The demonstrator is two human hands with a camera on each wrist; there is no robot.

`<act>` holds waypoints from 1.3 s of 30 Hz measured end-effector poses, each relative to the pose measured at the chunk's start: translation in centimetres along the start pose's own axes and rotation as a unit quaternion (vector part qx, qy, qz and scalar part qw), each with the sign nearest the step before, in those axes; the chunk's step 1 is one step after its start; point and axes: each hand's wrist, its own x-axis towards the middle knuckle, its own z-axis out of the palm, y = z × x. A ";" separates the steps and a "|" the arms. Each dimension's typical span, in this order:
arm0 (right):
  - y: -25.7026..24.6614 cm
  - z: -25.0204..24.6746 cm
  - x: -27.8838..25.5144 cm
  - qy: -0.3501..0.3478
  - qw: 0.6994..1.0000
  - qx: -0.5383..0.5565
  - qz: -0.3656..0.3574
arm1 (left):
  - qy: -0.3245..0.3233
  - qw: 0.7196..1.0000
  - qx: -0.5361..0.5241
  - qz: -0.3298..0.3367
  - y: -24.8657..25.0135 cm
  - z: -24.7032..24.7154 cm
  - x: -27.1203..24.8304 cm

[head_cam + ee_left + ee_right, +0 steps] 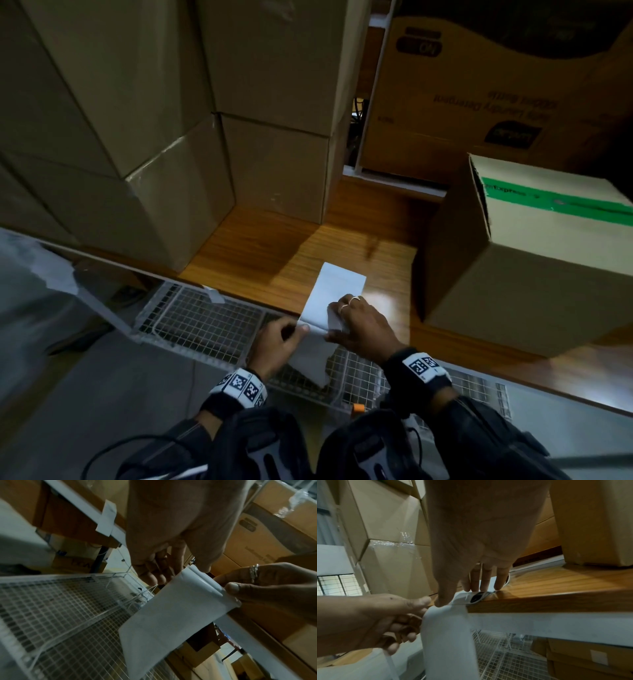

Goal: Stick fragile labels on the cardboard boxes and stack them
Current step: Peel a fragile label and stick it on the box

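Observation:
A white label strip (337, 291) lies on the wooden shelf (274, 260) and hangs over its front edge. My left hand (301, 330) pinches the strip at the fold on the edge, thumb on top. My right hand (337, 322) lies on the strip, its fingers on top and its thumb at the fold, holding a curled-up part with dark print (477, 597). In the left wrist view the strip (168, 615) hangs down between both hands. A cardboard box with green tape (531, 260) stands on the shelf just right of my hands.
Plain cardboard boxes (147, 144) are stacked at the left and back (277, 161) of the shelf. A big printed carton (496, 96) stands behind. Below the shelf edge sits a wire basket (205, 322). Bare shelf shows between the stacks and the taped box.

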 end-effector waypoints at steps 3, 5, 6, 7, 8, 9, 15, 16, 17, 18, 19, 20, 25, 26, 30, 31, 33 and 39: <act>-0.4 0.2 0.0 0.001 1.000 -0.031 -0.004 | 0.011 0.999 -0.030 -0.004 0.1 0.4 -0.1; -0.3 0.1 0.0 0.002 1.000 -0.026 -0.010 | 0.012 0.999 -0.040 -0.001 0.0 0.5 -0.3; -0.3 -0.2 -0.1 0.006 0.999 -0.026 -0.021 | 0.011 0.999 -0.046 -0.002 -0.2 0.5 -0.3; -0.3 -0.5 -0.1 0.013 0.999 -0.028 -0.035 | 0.009 0.999 -0.050 -0.005 -0.3 0.4 -0.4; -0.2 -0.9 -0.2 0.023 0.998 -0.028 -0.048 | 0.010 0.998 -0.057 -0.006 -0.5 0.4 -0.4; -0.2 -1.4 -0.3 0.034 0.997 -0.021 -0.060 | 0.012 0.998 -0.061 -0.010 -0.6 0.2 -0.6; 0.1 -6.7 0.5 0.189 0.975 0.109 -0.042 | 0.034 0.997 -0.063 -0.023 -1.1 -1.3 -1.9; 0.3 -7.7 0.9 0.209 0.967 0.140 -0.034 | 0.030 0.997 -0.067 -0.030 -1.2 -1.5 -2.0; 0.4 -8.5 1.4 0.217 0.959 0.178 -0.027 | 0.024 0.996 -0.075 -0.034 -1.2 -1.8 -2.2; 0.6 -9.1 1.9 0.217 0.951 0.221 -0.020 | 0.011 0.996 -0.083 -0.037 -1.1 -1.9 -2.5; 0.9 -9.3 2.4 0.209 0.942 0.262 -0.011 | -0.004 0.995 -0.091 -0.039 -1.0 -2.0 -2.8; 1.3 -9.3 3.1 0.201 0.936 0.288 0.002 | -0.017 0.994 -0.100 -0.040 -0.8 -2.0 -3.1; 4.9 -5.8 6.4 0.168 0.948 0.257 0.088 | -0.029 0.990 -0.136 -0.037 -1.1 -1.5 -4.0; 5.4 -4.9 6.8 0.157 0.949 0.252 0.105 | -0.027 0.990 -0.134 -0.038 -1.2 -1.5 -4.0; 5.1 -3.9 6.6 0.114 0.944 0.266 0.157 | -0.021 0.989 -0.136 -0.046 -0.8 -1.3 -4.1; 5.0 -3.7 6.3 0.104 0.944 0.267 0.160 | -0.019 0.989 -0.138 -0.050 -0.6 -1.2 -4.0; 4.7 -3.6 5.9 0.101 0.952 0.241 0.160 | -0.012 0.989 -0.137 -0.057 -0.5 -0.9 -3.8; 2.7 -2.1 4.0 0.088 0.988 0.108 0.073 | 0.003 0.990 -0.136 -0.047 -0.1 -0.4 -3.1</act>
